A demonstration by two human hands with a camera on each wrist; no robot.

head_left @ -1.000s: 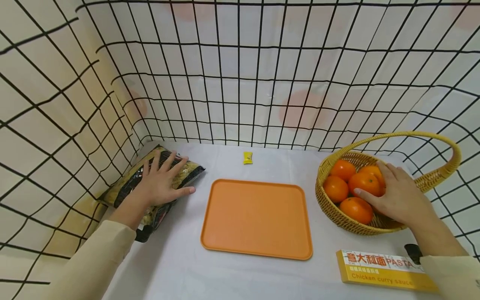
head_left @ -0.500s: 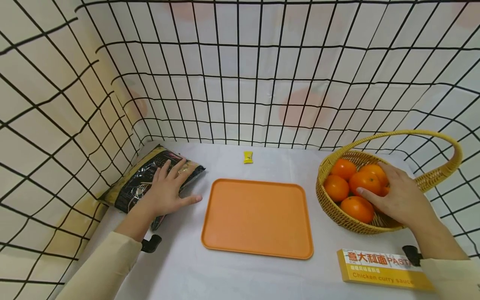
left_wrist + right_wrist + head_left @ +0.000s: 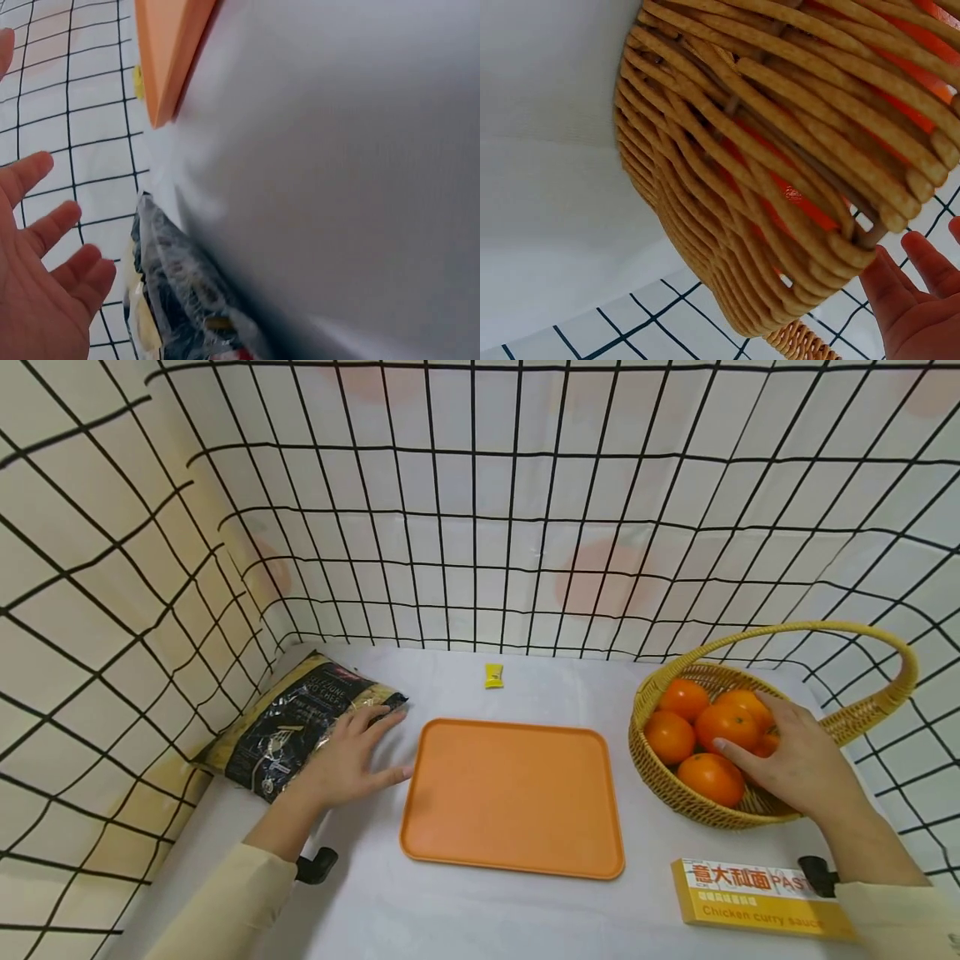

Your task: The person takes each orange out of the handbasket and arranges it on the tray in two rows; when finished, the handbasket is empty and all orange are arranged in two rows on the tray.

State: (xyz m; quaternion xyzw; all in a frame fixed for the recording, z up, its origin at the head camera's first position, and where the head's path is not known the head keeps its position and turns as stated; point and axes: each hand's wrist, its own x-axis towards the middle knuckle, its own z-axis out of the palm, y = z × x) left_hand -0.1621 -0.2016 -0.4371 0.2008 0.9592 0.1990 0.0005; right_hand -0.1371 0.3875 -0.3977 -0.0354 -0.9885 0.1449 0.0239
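Note:
My left hand (image 3: 345, 764) is spread, fingers apart, between a black and gold plastic food bag (image 3: 296, 718) and the orange tray (image 3: 513, 797). Its thumb tip appears at the tray's left edge in the head view; contact cannot be told. In the left wrist view the hand's fingers (image 3: 56, 225) are extended and hold nothing, with the bag beside them. My right hand (image 3: 802, 764) reaches over the right rim of a wicker basket (image 3: 675, 789) with several oranges (image 3: 727, 727) inside. Its thumb lies near the front oranges. In the right wrist view, the basket wall hides the fruit largely.
A yellow box (image 3: 750, 910) lettered "PASTA" lies in front of the basket, partly under the right sleeve. A small yellow packet (image 3: 493, 676) lies behind the tray. Black wire mesh (image 3: 495, 527) encloses the back and sides. The basket's tall handle (image 3: 825, 627) arches over its right side.
My left hand has moved off the bag, rightward and slightly down toward the tray, uncovering the bag's printed front. The right hand stays almost still over the basket.

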